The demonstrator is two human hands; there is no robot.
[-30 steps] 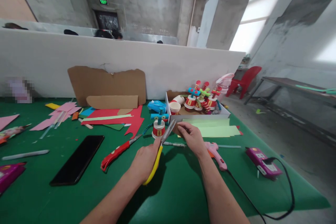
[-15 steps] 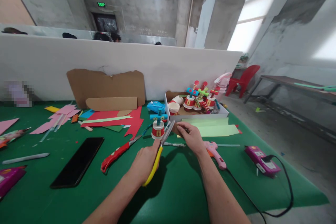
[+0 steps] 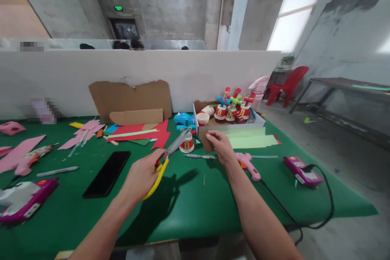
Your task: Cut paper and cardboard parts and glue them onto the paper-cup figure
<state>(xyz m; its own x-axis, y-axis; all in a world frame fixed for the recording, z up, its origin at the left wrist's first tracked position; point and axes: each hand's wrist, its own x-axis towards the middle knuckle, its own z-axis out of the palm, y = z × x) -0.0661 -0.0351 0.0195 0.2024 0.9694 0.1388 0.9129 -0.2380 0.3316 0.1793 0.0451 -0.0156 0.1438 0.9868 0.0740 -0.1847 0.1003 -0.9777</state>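
Yellow-handled scissors [image 3: 158,176] are gripped in my left hand [image 3: 142,175], blades angled up to the right over the table. My right hand [image 3: 222,146] pinches a small piece of brown cardboard [image 3: 208,141] between thumb and fingers. Behind the blades stands a paper-cup figure [image 3: 187,144] with blue and red parts, partly covered by them. A pen [image 3: 200,157] lies just below the cardboard. On the green tabletop between my forearms is a thin sliver [image 3: 204,179].
A shallow box [image 3: 231,126] holds several cup figures. Pale green paper [image 3: 256,139] lies before it. To the right are a pink glue gun [image 3: 249,166] and a purple device [image 3: 302,172] with a cable. Leftward lie a phone [image 3: 107,174], red paper [image 3: 137,133] and pink scraps [image 3: 87,132].
My left hand has drawn the scissors left, away from the cardboard, and now hides the red-handled knife. The sliver now shows on the table. My right hand still holds the cardboard.
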